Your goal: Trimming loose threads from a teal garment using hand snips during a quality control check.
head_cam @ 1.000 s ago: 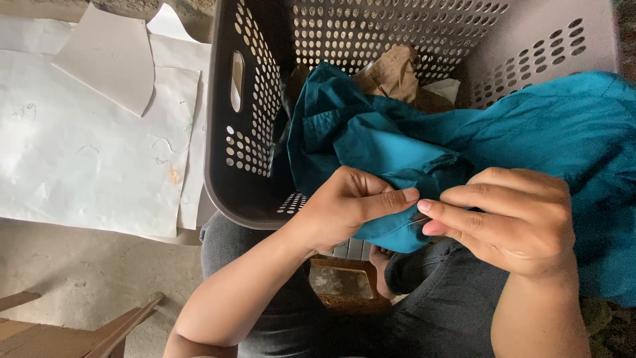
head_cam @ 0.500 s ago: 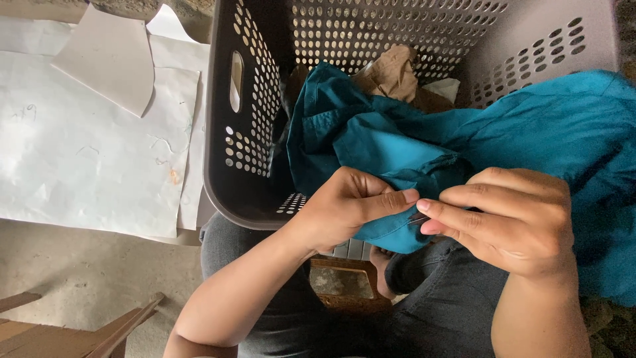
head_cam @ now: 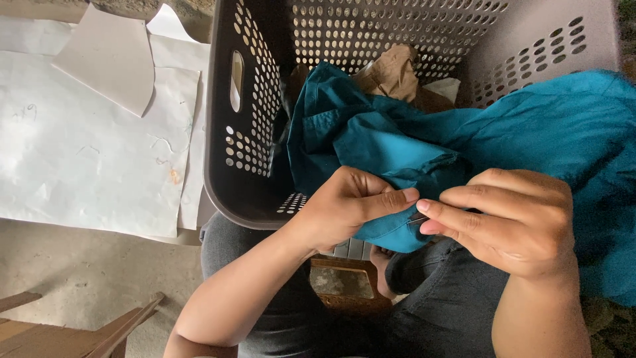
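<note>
- Pinched between thumb and forefinger of the left hand [head_cam: 348,209] is the lower folded edge of a teal woven cotton garment [head_cam: 397,149]; the other fingers curl under the cloth.
- Facing it, the right hand [head_cam: 513,222] closes its fingertips on the same edge, with what seems to be a thin metal needle [head_cam: 416,220] just showing between the two hands; it is too small to be sure.
- Both grips are narrow and tight, thumb tips almost touching each other.
- From the hands the garment runs up and drapes over the near rim into a grey perforated plastic laundry basket [head_cam: 248,132], and spreads wide to the right.
- Crumpled tan fabric [head_cam: 391,73] lies deeper in the basket, behind the teal cloth.
- Dark trousers [head_cam: 437,298] on the person's lap sit below the hands.
- White paper sheets [head_cam: 86,146] lie flat on the concrete floor [head_cam: 73,265] to the left of the basket.
</note>
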